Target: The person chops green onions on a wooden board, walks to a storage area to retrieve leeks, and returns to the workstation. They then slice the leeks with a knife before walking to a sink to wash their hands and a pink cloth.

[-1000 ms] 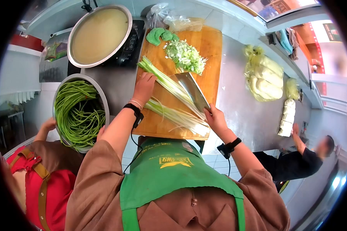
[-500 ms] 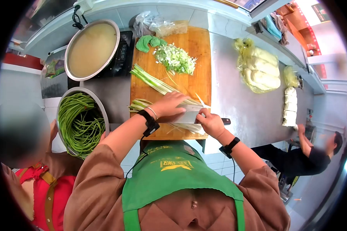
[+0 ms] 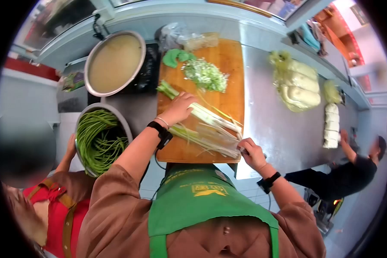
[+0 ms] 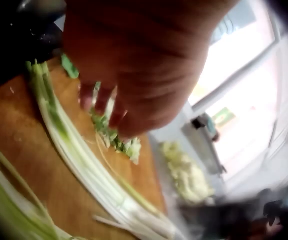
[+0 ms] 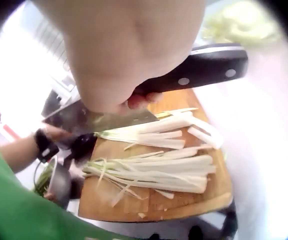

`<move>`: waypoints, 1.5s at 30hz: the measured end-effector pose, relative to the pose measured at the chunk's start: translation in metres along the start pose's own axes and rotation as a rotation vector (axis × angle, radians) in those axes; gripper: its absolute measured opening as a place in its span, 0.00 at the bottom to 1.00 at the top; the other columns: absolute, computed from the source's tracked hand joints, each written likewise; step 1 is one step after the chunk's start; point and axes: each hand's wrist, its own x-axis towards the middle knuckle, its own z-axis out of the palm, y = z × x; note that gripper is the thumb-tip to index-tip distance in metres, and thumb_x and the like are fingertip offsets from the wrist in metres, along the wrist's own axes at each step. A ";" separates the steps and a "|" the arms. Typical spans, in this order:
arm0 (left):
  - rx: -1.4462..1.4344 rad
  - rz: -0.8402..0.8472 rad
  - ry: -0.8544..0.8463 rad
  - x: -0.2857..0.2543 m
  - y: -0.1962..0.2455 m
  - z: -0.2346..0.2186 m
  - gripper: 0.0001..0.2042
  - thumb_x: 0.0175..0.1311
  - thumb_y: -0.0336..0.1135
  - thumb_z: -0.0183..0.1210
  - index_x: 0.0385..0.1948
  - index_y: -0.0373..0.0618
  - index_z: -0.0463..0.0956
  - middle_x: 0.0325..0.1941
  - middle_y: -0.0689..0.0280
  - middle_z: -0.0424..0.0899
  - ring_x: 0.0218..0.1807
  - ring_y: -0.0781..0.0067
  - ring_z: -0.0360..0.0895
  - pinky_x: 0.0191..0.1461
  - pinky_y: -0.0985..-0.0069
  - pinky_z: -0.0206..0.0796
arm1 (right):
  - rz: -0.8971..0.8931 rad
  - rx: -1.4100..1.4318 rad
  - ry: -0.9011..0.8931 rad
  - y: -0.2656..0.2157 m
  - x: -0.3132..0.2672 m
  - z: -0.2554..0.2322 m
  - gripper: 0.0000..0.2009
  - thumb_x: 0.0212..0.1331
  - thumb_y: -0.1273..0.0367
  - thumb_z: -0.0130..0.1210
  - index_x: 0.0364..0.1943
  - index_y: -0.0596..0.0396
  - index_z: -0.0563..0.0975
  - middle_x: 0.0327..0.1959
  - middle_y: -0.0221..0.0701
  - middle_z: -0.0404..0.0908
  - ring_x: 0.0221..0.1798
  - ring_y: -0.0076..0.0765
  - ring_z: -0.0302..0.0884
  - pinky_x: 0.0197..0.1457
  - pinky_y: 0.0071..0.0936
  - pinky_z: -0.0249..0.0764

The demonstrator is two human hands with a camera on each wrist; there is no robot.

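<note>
My right hand [image 3: 252,153] grips a broad kitchen knife by its black handle [image 5: 211,70]. Its blade [image 5: 86,119] is blurred in the head view, low across the white ends of the green onions at the board's right edge. Two bundles of split green onions lie on the wooden cutting board [image 3: 167,148]: a far bundle [image 4: 79,157] and a near bundle [image 5: 159,172]. Over the far bundle's green half is my left hand [image 3: 179,109], its fingers loosely bent with no stalk between them. Beyond lies a heap of chopped green onion [image 3: 205,75].
A pot of cloudy liquid [image 3: 115,64] stands on a black cooker at left. Below it, another person holds a bowl of long green beans [image 3: 101,139]. Bagged pale food [image 3: 300,86] lies on the steel counter [image 3: 262,116]. A person in black stands at far right.
My left hand has gone to the blade beside the right hand, then back along the stalks. The knife has come down from over the far bundle toward the board's near right side.
</note>
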 end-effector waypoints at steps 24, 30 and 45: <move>0.132 -0.086 0.883 -0.022 0.018 -0.042 0.11 0.60 0.26 0.60 0.45 0.40 0.78 0.44 0.56 0.80 0.50 0.51 0.74 0.55 0.59 0.65 | 0.868 0.814 0.704 0.023 -0.081 0.036 0.04 0.66 0.75 0.55 0.41 0.55 0.71 0.25 0.23 0.73 0.19 0.17 0.67 0.20 0.18 0.63; -0.066 0.523 0.089 0.088 0.091 0.150 0.10 0.58 0.25 0.55 0.39 0.44 0.81 0.47 0.61 0.81 0.53 0.55 0.74 0.59 0.61 0.67 | 0.956 0.874 0.812 0.024 -0.092 0.039 0.05 0.67 0.76 0.54 0.43 0.56 0.70 0.26 0.25 0.73 0.20 0.19 0.69 0.21 0.19 0.65; 0.306 0.690 -0.334 0.165 0.117 0.206 0.09 0.59 0.25 0.53 0.39 0.41 0.81 0.41 0.60 0.82 0.52 0.57 0.75 0.58 0.65 0.69 | 1.013 1.007 1.106 0.004 -0.163 0.050 0.05 0.67 0.75 0.55 0.39 0.54 0.69 0.27 0.24 0.72 0.20 0.18 0.67 0.20 0.20 0.64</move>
